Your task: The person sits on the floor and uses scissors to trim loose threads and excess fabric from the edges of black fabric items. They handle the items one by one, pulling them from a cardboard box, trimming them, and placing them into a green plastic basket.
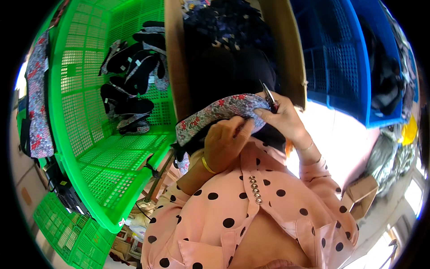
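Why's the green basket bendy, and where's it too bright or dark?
Head view: fisheye distortion bows the green plastic basket; head view: glare whites out the patch below the blue plastic basket; head view: dark scraps up top look murky.

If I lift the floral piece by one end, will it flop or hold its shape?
The floral piece probably flexes without collapsing fully: it bows in a smooth curve between the left hand and the right hand. It is likely light, as it looks like a slim fabric strip. Its matte, cloth-like face suggests little slipping.
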The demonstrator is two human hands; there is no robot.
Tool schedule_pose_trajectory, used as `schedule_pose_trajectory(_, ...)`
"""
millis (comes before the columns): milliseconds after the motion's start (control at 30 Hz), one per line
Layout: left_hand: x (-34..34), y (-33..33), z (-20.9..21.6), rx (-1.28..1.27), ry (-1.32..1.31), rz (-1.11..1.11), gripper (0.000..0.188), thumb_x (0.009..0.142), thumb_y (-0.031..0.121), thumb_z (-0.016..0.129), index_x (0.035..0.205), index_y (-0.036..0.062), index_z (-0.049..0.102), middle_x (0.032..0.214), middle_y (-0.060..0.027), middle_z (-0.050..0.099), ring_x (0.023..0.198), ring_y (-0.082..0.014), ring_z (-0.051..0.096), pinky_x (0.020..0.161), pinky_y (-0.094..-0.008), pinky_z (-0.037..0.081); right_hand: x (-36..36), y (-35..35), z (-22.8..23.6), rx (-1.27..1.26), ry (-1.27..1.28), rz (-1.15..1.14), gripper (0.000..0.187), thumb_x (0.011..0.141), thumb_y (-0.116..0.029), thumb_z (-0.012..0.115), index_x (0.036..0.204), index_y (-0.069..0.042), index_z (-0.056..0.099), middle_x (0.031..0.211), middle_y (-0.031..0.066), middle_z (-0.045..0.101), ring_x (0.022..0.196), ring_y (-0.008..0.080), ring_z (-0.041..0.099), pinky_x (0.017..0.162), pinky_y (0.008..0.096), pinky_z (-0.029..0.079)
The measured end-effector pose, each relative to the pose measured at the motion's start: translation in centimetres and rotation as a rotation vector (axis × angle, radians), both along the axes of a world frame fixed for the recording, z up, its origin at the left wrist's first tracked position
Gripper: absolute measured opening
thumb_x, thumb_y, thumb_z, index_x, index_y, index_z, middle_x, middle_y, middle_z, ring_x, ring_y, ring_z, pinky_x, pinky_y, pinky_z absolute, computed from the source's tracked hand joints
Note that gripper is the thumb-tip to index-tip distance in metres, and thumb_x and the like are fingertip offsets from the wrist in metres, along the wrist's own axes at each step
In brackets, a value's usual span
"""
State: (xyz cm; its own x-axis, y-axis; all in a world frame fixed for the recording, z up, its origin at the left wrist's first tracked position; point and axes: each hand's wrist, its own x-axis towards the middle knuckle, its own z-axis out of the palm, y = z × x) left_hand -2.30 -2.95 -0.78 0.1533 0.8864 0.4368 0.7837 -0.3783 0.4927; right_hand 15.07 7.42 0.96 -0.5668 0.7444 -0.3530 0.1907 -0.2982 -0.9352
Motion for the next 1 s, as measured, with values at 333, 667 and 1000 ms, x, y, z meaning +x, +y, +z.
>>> schedule_pose_trajectory(333,-1.0,1.9,1.0,-0.206,-0.311,-0.112,0.028,0.071,0.012,0.08,0.094,0.0027,0.067,0.095,-0.0099,0.067,0.087,-0.0242,0.062,0.074,-0.0307,0.049,7.3,-3.3,-2.7,-0.026,0.079,0.045,0.034,0.079,0.008,0.067,0.112,0.0,0.064,0.101,0.004,0.067,0.094,0.0107,0.063,0.089,0.0252,0.05)
schedule_pose_trajectory(667,1.6,2.4,-1.8,-0.589,-0.74,-0.286,0.017,0.079,0.008,0.075,0.092,-0.0008,0.068,0.085,-0.0079,0.066,0.077,-0.0125,0.061,0.07,-0.0245,0.048,7.7,-4.6,-4.1,-0.015,0.141,-0.022,0.039,0.071,0.012,0.052,0.106,0.001,0.064,0.103,0.0071,0.068,0.097,0.0119,0.063,0.094,0.026,0.047)
schedule_pose_trajectory(1000,-0.1,3.0,-2.7,-0.705,-0.749,0.014,0.021,0.095,0.018,0.063,0.083,0.0021,0.057,0.068,0.0009,0.054,0.061,-0.0055,0.048,0.057,-0.0204,0.041,7.9,-5.0,-5.4,-0.073,0.097,-0.13,0.033,0.074,0.009,0.056,0.104,0.0,0.065,0.099,0.0041,0.066,0.093,0.011,0.061,0.089,0.0248,0.047)
